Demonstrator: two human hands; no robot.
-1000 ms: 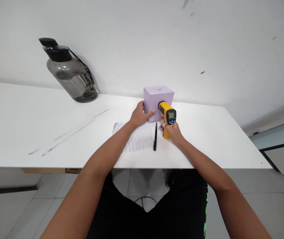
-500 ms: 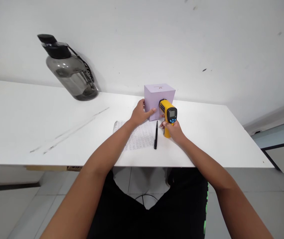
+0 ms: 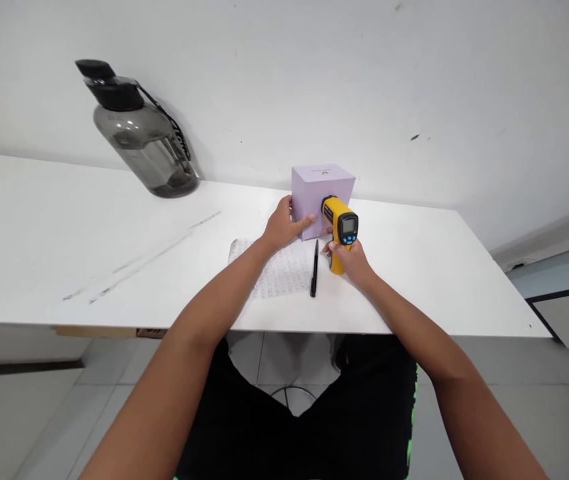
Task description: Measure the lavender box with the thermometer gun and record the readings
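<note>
My left hand (image 3: 284,225) grips the left side of a light purple box (image 3: 307,200), thumb on its front face and fingers round the side. The box stands upright on the white table near the wall. In my right hand (image 3: 353,259) is a yellow and black infrared thermometer (image 3: 339,217), held by its handle. Its nose points at the front of the box; whether it touches I cannot tell. The small screen faces me, with blue buttons below it. A black pen (image 3: 314,270) lies between my hands, beside a sheet of bubble wrap (image 3: 284,273) partly under my left forearm.
A large grey see-through water bottle (image 3: 147,143) with a black lid stands at the back left, partly filled. The white table (image 3: 439,273) meets the wall (image 3: 274,80) behind. Beneath its front edge, part of a cardboard box (image 3: 99,331) shows at left.
The view has shifted slightly. My hands, the box and the infrared thermometer keep the same places relative to each other.
</note>
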